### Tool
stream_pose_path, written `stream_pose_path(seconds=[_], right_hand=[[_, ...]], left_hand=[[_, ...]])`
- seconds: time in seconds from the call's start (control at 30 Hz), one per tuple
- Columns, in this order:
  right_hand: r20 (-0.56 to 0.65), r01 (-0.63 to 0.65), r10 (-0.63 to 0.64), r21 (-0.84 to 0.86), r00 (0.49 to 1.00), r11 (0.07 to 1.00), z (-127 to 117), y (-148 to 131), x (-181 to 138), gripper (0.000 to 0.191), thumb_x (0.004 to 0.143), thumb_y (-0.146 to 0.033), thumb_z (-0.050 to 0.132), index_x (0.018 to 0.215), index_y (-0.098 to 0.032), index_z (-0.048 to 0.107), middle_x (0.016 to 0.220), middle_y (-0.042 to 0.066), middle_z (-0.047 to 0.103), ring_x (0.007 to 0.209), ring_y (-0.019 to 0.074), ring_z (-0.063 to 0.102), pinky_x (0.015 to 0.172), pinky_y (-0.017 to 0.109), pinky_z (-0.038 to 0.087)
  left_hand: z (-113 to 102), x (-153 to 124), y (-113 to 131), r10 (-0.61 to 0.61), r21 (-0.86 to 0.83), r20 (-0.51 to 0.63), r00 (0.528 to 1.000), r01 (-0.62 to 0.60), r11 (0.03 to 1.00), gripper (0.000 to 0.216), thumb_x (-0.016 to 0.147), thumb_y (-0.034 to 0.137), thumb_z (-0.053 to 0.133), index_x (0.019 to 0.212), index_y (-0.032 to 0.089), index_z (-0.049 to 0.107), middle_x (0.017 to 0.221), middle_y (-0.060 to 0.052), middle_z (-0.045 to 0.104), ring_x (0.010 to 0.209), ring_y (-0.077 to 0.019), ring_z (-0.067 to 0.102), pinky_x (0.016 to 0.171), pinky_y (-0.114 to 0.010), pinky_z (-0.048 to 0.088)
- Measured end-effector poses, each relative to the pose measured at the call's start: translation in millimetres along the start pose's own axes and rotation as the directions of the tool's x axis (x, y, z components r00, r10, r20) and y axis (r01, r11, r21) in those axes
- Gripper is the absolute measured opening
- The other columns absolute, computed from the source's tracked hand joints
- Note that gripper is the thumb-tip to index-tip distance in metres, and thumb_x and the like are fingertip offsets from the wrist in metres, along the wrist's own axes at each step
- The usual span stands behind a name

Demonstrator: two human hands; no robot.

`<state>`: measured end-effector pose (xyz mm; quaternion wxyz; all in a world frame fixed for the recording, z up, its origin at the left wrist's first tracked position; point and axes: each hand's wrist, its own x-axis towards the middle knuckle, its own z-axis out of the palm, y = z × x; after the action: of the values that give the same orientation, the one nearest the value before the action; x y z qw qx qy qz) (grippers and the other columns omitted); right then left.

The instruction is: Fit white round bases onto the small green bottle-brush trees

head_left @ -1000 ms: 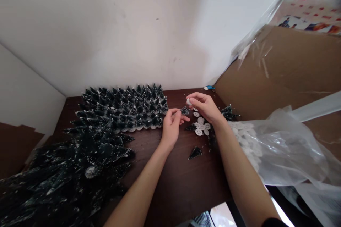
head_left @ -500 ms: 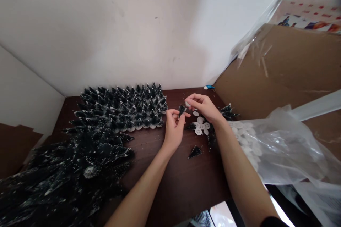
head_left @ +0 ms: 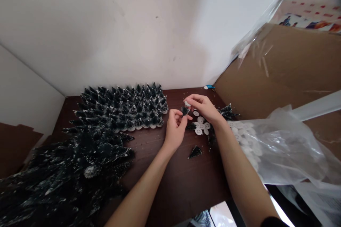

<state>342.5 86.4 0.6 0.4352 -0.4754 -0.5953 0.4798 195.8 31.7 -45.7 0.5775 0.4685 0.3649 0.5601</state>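
My left hand [head_left: 176,127] pinches a small dark green bottle-brush tree [head_left: 185,110] with white-flecked bristles. Just above it, my right hand [head_left: 204,108] grips a round white base [head_left: 187,103] between thumb and fingers. The base is at the end of the tree; whether they are joined I cannot tell. Under my right hand lie several loose white discs [head_left: 198,131] with ring marks on them. A single tree [head_left: 195,151] rests on its side on the brown table [head_left: 162,181], nearer to me.
Rows of little trees on white bases [head_left: 133,110] stand along the wall at left. In front of them is a heap of loose trees [head_left: 80,170]. A clear plastic bag [head_left: 287,149] of white bases lies at right, beside a cardboard box [head_left: 298,64].
The tree in my left hand has moved slightly right and tilted, its end now closer to the white base. My right hand has barely shifted.
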Motion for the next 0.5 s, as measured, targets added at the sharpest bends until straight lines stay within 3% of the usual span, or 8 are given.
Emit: stream_pose_path(seconds=[0.5], right_hand=[[-0.004, 0.013, -0.013, -0.014, 1.0, 1.0, -2.7, 1.7, 0.5, 0.027, 0.08, -0.045, 0.075, 0.083, -0.019, 0.074, 0.076, 0.001, 0.066, 0.068, 0.0128, 0.055, 0.062, 0.027, 0.042]], left_hand=[[0.2, 0.0, 1.0, 0.002, -0.024, -0.017, 1.0, -0.003, 1.0, 0.017, 0.091, 0.013, 0.053, 0.089, 0.023, 0.039, 0.079, -0.002, 0.072, 0.069, -0.0131, 0.061, 0.066, -0.025, 0.044]])
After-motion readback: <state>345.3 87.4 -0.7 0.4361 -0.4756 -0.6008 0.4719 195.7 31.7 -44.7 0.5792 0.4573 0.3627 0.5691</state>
